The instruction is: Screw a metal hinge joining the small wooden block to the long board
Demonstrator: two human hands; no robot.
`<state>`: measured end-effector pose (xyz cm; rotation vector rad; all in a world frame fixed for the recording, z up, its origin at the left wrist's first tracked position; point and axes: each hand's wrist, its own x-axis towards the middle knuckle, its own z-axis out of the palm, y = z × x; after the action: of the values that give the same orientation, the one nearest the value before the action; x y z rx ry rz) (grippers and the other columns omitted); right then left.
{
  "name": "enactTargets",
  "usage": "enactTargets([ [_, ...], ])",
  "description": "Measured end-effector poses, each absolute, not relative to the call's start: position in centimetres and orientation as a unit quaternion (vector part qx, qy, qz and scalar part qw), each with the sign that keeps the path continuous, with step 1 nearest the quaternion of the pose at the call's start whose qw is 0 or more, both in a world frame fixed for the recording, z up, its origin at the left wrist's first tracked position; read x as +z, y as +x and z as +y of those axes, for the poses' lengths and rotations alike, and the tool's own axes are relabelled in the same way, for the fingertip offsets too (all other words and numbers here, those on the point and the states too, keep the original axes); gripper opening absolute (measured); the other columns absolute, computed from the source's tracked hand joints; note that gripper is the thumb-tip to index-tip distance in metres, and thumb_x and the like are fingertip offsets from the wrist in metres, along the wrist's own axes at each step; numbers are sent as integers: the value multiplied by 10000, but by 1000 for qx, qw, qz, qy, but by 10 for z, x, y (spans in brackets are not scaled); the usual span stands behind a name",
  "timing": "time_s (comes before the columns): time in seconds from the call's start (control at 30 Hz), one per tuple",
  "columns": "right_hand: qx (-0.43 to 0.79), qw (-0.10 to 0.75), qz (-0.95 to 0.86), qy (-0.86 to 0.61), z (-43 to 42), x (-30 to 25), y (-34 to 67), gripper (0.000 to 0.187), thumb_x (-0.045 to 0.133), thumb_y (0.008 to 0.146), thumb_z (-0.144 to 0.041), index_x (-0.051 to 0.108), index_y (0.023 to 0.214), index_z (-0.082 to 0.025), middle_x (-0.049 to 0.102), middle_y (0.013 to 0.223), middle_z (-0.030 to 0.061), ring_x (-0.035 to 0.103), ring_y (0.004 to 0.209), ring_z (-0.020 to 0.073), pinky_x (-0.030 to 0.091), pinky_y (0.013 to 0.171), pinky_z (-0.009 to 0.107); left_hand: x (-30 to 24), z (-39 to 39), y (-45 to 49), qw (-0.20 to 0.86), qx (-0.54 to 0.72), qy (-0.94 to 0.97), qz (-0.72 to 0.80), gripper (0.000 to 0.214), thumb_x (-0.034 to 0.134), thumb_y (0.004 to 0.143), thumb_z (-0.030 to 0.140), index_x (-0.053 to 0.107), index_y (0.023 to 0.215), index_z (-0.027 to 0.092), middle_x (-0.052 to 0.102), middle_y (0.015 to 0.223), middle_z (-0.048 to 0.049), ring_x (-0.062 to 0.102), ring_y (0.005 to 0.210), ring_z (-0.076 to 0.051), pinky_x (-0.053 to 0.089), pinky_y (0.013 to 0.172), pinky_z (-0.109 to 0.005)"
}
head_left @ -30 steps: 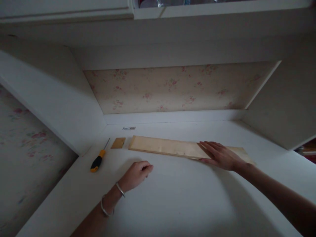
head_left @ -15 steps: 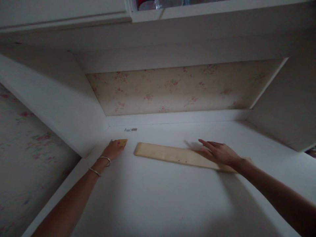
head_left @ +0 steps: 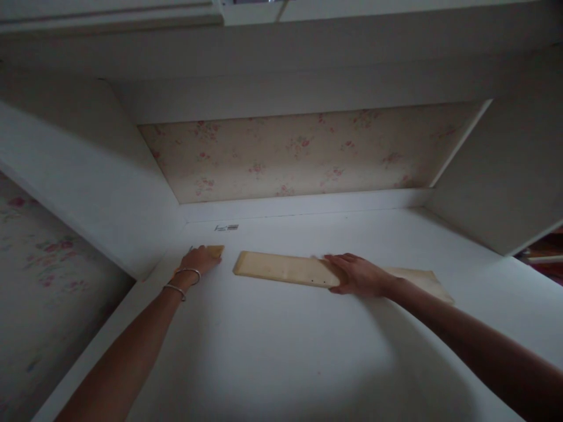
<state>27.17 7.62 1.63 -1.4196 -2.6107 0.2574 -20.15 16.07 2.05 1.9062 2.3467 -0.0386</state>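
Observation:
My left hand [head_left: 200, 259], with two bangles at the wrist, is closed on a small flat yellowish piece [head_left: 216, 251] near the back left of the white surface. What kind of thing it is I cannot make out. To its right lies a long pale wooden board [head_left: 281, 269] with two small dark holes near its front edge. My right hand [head_left: 358, 275] is wrapped over the board from above, thumb at the near edge and fingers at the far edge. The hand and forearm hide part of the board; its right end [head_left: 422, 281] shows beyond them.
A white surface [head_left: 264, 340] lies under both hands, with a small printed label [head_left: 227, 227] toward the back. White side panels [head_left: 97, 158] stand left and right. Flowered wallpaper [head_left: 299, 152] shows behind, and a white cabinet underside [head_left: 281, 58] hangs overhead.
My right hand has come down from above the board and closed around it, shifting slightly left. The left hand keeps its piece in nearly the same spot. The view has tilted down a little.

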Motion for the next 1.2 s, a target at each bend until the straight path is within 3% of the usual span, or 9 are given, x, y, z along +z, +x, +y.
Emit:
enactTargets([
  [0.17,99,126,-873,-460,94,21,266,878,675,655,-564,387,1383,-167,578,1149,145,544,1030,266,418,922,386,38,155,-206,148,110,594,783,988,675,568,609,385,1333,56,587,1201,-182,563,1089,-330,456,832,-350],
  [0.27,128,141,-873,-449,103,21,255,908,706,624,-542,373,1388,-182,569,1151,138,548,1024,260,421,915,379,50,136,-197,169,208,596,757,973,691,595,563,324,1375,110,621,1144,-112,620,970,-256,470,812,-325],
  [0.43,158,110,-879,-437,109,16,238,896,715,626,-505,376,1389,-181,557,1212,142,528,1083,276,405,939,387,58,86,-161,157,284,695,641,852,705,645,446,338,1359,162,515,1277,-106,529,1133,-237,434,938,-332],
  [0.63,107,145,-890,-418,90,27,227,827,697,659,-528,382,1380,-275,451,1374,101,376,1265,302,238,1060,509,49,42,-111,196,299,775,520,792,705,672,309,318,1359,222,513,1282,-89,500,1168,-233,369,1030,-392],
  [0.7,165,233,-847,-448,76,32,220,699,640,731,-535,435,1334,-250,506,1309,110,452,1194,270,315,1023,476,44,35,-95,193,315,789,490,778,702,671,267,330,1353,234,508,1291,-86,467,1207,-239,335,1060,-407],
  [0.77,296,334,-758,-475,59,33,210,531,556,812,-522,496,1248,-225,614,1093,89,580,955,211,452,870,403,38,30,-79,209,329,794,467,745,702,670,247,361,1333,250,500,1303,-80,452,1223,-241,333,1063,-409],
  [0.87,503,428,-599,-454,35,26,190,414,496,856,-513,530,1130,-205,615,840,33,574,655,147,490,625,326,27,22,-55,227,362,770,474,691,705,671,254,411,1296,261,523,1272,-79,478,1189,-248,365,1035,-419],
  [1.0,635,418,-506,-408,16,9,169,440,638,789,-442,527,1147,-212,622,817,18,580,666,132,469,613,285,10,11,-31,259,381,731,504,694,718,676,308,417,1296,224,544,1244,-102,505,1154,-272,393,1000,-442],
  [1.2,636,393,-513,-422,16,-5,171,498,642,785,-436,538,1206,-191,631,913,47,543,627,100,458,575,254,0,1,-25,379,388,685,487,606,704,709,347,455,1242,199,560,1211,-119,573,1051,-240,485,884,-377],
])
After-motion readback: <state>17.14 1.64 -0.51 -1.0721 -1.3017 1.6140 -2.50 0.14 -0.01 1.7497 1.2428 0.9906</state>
